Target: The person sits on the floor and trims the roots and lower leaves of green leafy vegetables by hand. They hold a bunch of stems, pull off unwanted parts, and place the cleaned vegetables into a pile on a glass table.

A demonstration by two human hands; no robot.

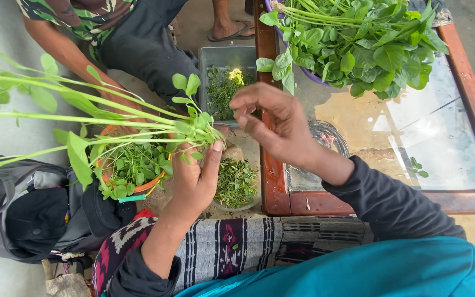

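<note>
Holding a bundle of long pale-green leafy stalks (83, 118) in my left hand (193, 179), head view only. Left-hand fingers are closed around the stalk ends, thumb pressed up along them. Stalks run out to the left, long axis near horizontal, rising slightly toward the far left edge of frame; the leafy tips (193, 118) bunch just above my grip.

Right hand (273, 124) sits just right of those tips, near but apart, fingers curled in a loose pinch. Can't tell if there's a leaf between the fingertips. Right hand is the one nearer the leaf cluster; the leaves lie to its left and slightly below.

Below the hands:
- small clear round bowl of plucked green leaves (236, 184), right under the gap between both hands
- orange-rimmed round basket of leaves (133, 165), under the stalks
- grey rectangular plastic tub (215, 58) with more picked greens, beyond the hands

To the right: wood-framed glass-topped surface (441, 143) carrying a purple basin heaped with leafy greens (358, 38).

Another person's arm (72, 58) reaches in from the upper left toward the orange basket. Grey backpack (28, 209) on the floor, lower left.
</note>
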